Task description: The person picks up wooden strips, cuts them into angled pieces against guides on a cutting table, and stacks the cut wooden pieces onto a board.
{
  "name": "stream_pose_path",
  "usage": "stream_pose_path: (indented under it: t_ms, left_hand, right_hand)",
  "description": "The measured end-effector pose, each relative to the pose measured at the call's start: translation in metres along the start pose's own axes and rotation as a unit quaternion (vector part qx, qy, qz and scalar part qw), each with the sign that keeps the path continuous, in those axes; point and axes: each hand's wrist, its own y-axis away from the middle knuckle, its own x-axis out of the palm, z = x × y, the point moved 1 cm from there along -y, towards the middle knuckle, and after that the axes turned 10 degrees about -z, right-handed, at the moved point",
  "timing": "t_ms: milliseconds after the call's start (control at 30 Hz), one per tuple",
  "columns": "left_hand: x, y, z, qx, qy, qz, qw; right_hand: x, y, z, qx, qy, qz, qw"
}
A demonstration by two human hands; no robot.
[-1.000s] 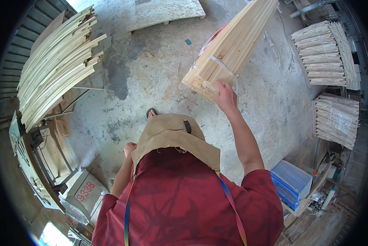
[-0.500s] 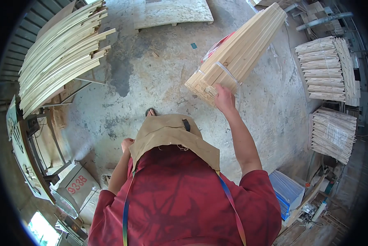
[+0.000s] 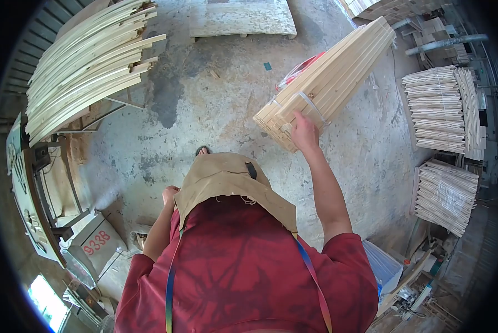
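Note:
A long bundle of pale wooden strips (image 3: 338, 69) stands at the upper right, leaning away from me, with a clear plastic band (image 3: 314, 105) around its near end. At that end my right hand (image 3: 305, 132) has its fingers curled on the edge of a wooden strip. Its fingertips are partly hidden by the hand. My left hand (image 3: 170, 194) hangs low beside the tan apron (image 3: 221, 172), its fingers curled and partly covered. Whether it holds anything I cannot make out.
More strips lie on a metal rack (image 3: 110, 105) at the upper left. A wooden platform (image 3: 243, 19) sits on the floor ahead. Tied wood stacks (image 3: 435, 108) line the right side. A grey machine part marked 933B (image 3: 96, 244) and a blue crate (image 3: 382, 266) stand near me.
The view has shifted slightly, so the surroundings sit a little differently. My right hand stays at the near end of the bundle, its fingers slightly repositioned. My left hand has barely moved.

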Motion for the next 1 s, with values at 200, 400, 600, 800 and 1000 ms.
stream_pose_path:
  t_ms: [200,400,600,800,1000]
  left_hand:
    - [-0.005,0.002,-0.008,-0.010,0.022,-0.009,1.000]
    - [-0.005,0.014,-0.008,-0.025,-0.001,-0.002,1.000]
    - [-0.002,0.046,0.000,-0.029,0.008,-0.003,1.000]
    - [0.038,0.118,0.024,-0.068,0.021,-0.008,0.997]
    - [0.099,0.193,0.093,-0.112,0.044,-0.023,0.992]
  right_hand:
    - [-0.009,-0.013,0.034,-0.040,-0.030,-0.003,0.999]
    - [-0.007,0.037,0.107,-0.174,-0.218,0.084,0.957]
    - [0.081,0.133,0.065,-0.175,-0.114,0.352,0.912]
    - [0.100,0.192,0.038,-0.164,-0.155,0.402,0.887]
    - [0.103,0.238,0.025,-0.256,-0.075,0.455,0.849]
